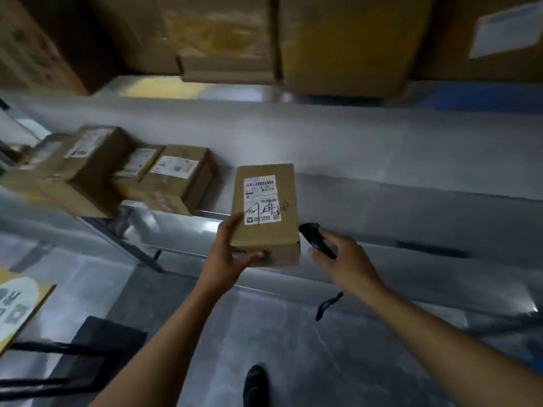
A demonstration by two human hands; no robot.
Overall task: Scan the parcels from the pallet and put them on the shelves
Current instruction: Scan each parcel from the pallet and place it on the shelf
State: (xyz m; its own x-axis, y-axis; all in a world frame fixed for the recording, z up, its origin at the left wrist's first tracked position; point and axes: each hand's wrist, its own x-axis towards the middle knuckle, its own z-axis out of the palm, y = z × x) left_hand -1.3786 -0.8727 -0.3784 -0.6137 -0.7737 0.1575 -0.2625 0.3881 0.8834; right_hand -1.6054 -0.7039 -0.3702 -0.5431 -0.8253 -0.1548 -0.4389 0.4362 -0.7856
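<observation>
Closest in, the left hand (227,254) is wrapped round the near-left corner of a small cardboard parcel (266,214), thumb on top by the shipping label (261,199) and fingers curled under the front face, holding it up over the edge of the metal shelf (411,177). Just to its right, not touching the box, the right hand (342,257) is closed on a black handheld scanner (316,239) with a wrist strap (327,305) dangling below. Further back, a few more labelled boxes (176,174) sit on the shelf to the left, and big cartons (346,39) fill the level above, though it's all pretty blurry back there.

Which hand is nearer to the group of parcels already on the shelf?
Left. The left hand, holding the labelled parcel, is just right of the shelved parcels; the right hand, holding the scanner, lies farther right.
</observation>
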